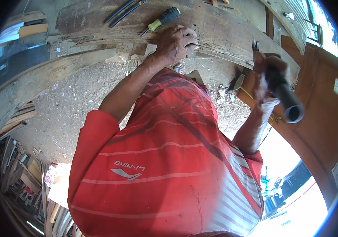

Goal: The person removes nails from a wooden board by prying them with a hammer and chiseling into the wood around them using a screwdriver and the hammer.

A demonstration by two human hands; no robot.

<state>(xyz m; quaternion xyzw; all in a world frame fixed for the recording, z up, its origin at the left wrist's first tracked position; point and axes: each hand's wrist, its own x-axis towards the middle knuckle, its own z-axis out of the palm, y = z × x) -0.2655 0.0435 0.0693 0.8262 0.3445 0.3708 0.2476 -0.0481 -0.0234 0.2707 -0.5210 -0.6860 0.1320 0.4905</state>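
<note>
My left hand (178, 42) is at the near edge of a worn wooden plank (224, 29), its fingers curled and pressed together. Whatever they pinch, if anything, is hidden. Just beyond it, a screwdriver (165, 18) with a black and yellow-green handle lies on the wood. In my right hand (269, 75), raised over the plank's right end, is a hammer (281, 91). Its black tubular grip points up toward me, and a forked metal end shows past my fingers. Two slim dark tool handles (120, 10) lie on the plank farther left, their other end cut off by the picture.
Brown wooden panels (315, 102) stand at the right. A long pale board (30, 83) runs along the left. Scrap wood (23, 170) is heaped at the lower left. The dirt floor (70, 106) is strewn with chips.
</note>
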